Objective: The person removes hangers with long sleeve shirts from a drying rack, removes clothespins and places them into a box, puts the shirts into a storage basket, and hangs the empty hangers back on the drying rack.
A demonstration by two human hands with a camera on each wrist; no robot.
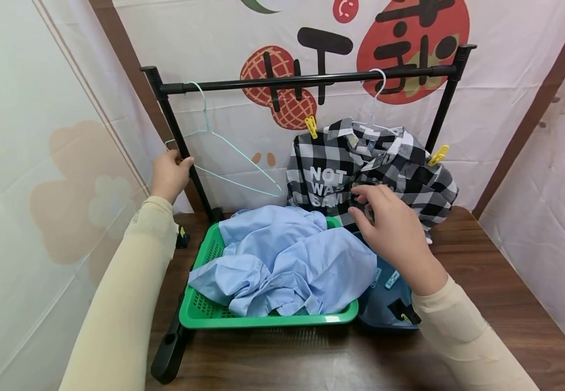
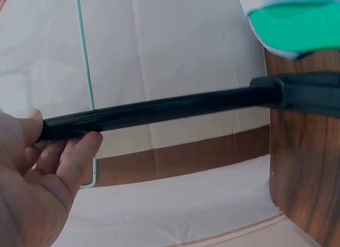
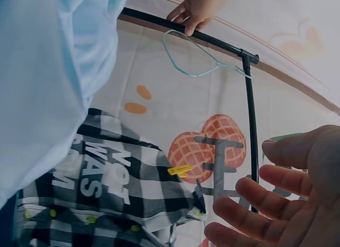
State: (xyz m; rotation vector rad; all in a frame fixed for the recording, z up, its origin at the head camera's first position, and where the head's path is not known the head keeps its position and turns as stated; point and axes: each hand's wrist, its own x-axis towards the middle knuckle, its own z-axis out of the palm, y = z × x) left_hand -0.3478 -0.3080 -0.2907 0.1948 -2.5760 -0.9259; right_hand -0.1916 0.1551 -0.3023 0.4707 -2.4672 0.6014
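Observation:
My left hand (image 1: 170,175) grips the left upright (image 2: 175,108) of a black clothes rack, thumb and fingers curled about the post. A mint-green wire hanger (image 1: 238,152) hangs from the bar beside it, with no garment on it. My right hand (image 3: 287,199) hovers with loosely bent fingers, holding nothing, in front of a black-and-white checked shirt (image 1: 331,157). That shirt hangs on a white hanger (image 1: 380,81), with yellow clips (image 1: 311,126) at its shoulders. Below, a crumpled light-blue shirt (image 1: 287,260) lies in a green basket (image 1: 263,323).
Right of the basket sits a dark blue basin (image 1: 385,304) holding light-blue clothespins (image 1: 392,279), partly behind my right arm. The rack's black foot (image 1: 171,347) lies along the basket's left side on the wooden table (image 1: 312,358). Printed fabric (image 1: 204,32) hangs behind.

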